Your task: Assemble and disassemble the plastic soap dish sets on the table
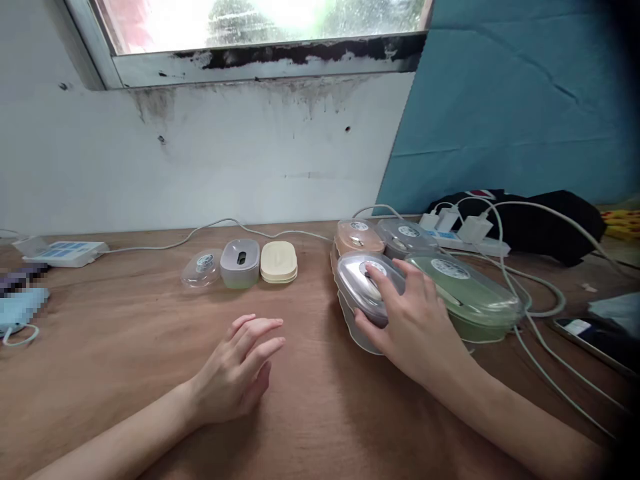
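Observation:
My right hand [407, 320] is wrapped over a grey soap box with a clear lid [363, 287] at the right of the wooden table [150, 347]. Beside it lie a green box [470, 300], an orange box [357, 237] and another grey box [405, 237], all with clear lids. My left hand [240, 367] rests on the table with its fingers loosely apart, holding nothing. Further back stand a loose clear lid [203, 267], an open grey box [241, 262] and a cream box part [279, 261].
A white power strip [463, 233] with plugs and white cables [540, 313] sits at the right, by a black cloth [545, 217]. A phone [595, 340] lies at the right edge. Another white strip [63, 252] is at the left. A wall and window are behind.

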`<state>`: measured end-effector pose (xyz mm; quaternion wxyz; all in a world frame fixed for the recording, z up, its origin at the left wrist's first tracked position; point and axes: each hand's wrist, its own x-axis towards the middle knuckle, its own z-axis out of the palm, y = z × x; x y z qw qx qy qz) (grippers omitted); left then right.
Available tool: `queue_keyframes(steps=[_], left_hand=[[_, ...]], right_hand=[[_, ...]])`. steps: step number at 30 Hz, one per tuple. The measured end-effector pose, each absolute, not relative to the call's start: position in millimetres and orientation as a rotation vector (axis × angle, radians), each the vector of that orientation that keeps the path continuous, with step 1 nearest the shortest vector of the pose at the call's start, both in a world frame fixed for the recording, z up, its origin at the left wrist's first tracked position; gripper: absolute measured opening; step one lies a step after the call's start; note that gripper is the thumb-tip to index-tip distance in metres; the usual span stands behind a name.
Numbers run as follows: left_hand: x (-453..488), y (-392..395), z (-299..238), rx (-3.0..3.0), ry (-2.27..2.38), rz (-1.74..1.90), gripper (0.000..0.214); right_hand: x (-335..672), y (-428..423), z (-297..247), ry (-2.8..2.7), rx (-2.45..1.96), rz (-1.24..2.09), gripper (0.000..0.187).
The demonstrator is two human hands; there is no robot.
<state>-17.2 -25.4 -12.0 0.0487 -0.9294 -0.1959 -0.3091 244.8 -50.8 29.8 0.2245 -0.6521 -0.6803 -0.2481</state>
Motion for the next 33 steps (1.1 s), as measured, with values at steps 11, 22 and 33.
queue_keyframes(steps=[11,22,33], left_hand=[[-15,17,36,-3.509,-0.785,-0.457,0.097],[-9,37,36,-3.703,-0.913,-0.459,0.104],[-90,113,56,-2.012,-2.476,-0.677,0.096]], right_hand=[[198,-67,-4,-2.366,-1.01,-0.04,0.072],[207,-50,-22,-2.07,-1.279,0.438,0.109],[202,-50,-21,-2.126,-1.348,0.432,0.088]])
